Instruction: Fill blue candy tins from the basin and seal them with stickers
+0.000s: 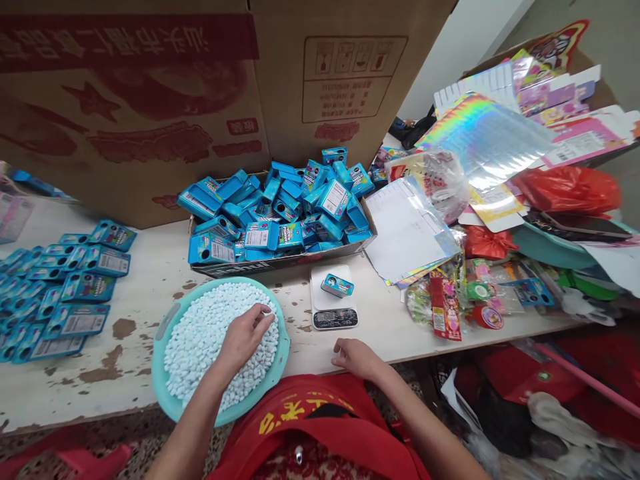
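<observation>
My left hand [245, 337] rests on a heap of small pale-blue candies in a round teal basin [165, 320], fingers curled and pinched together at the tips among the candies. My right hand [356, 358] lies at the table's front edge, fingers bent down against the edge, holding nothing that I can see. Just beyond it stands a small white digital scale [334, 317] with one small blue box [337, 285] on its platform. Behind the scale, a shallow cardboard tray [280, 263] is heaped with several blue boxes.
Rows of blue boxes [60, 293] lie at the left of the worn white table [130, 267]. A big brown carton [150, 100] stands at the back. Packaging sheets, holographic card [480, 133], red bags and wrappers clutter the right side.
</observation>
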Available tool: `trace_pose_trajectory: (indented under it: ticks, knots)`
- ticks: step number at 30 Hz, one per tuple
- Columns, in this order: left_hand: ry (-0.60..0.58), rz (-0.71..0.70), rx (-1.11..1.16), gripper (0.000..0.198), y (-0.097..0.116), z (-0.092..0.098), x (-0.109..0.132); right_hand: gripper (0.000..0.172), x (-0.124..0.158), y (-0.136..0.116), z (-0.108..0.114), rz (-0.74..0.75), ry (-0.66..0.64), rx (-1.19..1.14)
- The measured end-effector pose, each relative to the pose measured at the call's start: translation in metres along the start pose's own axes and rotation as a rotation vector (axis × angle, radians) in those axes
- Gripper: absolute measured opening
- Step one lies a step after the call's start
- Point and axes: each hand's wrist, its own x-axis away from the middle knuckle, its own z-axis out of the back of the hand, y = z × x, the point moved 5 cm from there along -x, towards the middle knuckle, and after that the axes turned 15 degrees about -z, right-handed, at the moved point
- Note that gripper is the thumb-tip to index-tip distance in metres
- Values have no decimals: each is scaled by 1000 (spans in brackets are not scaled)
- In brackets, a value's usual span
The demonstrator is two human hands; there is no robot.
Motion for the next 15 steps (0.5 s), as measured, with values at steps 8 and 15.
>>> trace_pose_trajectory:
  ticks: [8,15]
  knots:
    - [6,-7,14,31,1,0,-3,9,-2,17,17,-78,129,-70]
    - [22,-7,25,32,4,1,-5,54,-25,32,67,-61,641,-462]
